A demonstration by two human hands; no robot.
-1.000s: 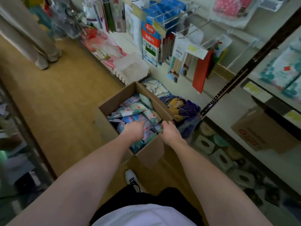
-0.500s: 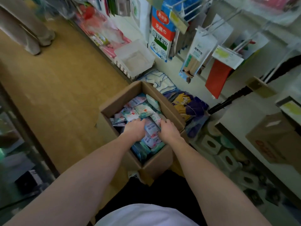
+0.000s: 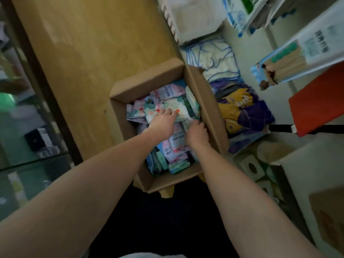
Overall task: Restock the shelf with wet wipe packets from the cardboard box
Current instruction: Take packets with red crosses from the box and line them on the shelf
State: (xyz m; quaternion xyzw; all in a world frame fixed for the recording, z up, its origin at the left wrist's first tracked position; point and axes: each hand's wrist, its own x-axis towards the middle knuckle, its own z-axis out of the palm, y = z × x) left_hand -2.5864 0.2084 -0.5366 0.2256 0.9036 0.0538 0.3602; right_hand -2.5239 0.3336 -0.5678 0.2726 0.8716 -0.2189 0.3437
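Note:
An open cardboard box (image 3: 149, 80) stands on the wooden floor in front of me, filled with several wet wipe packets (image 3: 172, 146) in white, green, pink and blue. My left hand (image 3: 161, 124) reaches into the box, and its fingers rest on a white-green packet with red crosses (image 3: 183, 111). Just to its right, by the box's right wall, my right hand (image 3: 197, 131) has its fingers curled down round a packet. Its fingertips are hidden among the packets.
The white shelf board (image 3: 307, 161) at the right carries a brown carton (image 3: 327, 213). Hanging packs and a red pack (image 3: 316, 101) overhang it. A white basket (image 3: 193, 19), folded cloths (image 3: 214, 58) and purple-yellow packs (image 3: 242, 110) lie beside the box. At the left stands a glass cabinet (image 3: 28, 127).
Both hands have moved from the near part of the box toward its far side, the left onto the red-cross packet. My view has tilted down and closer to the box.

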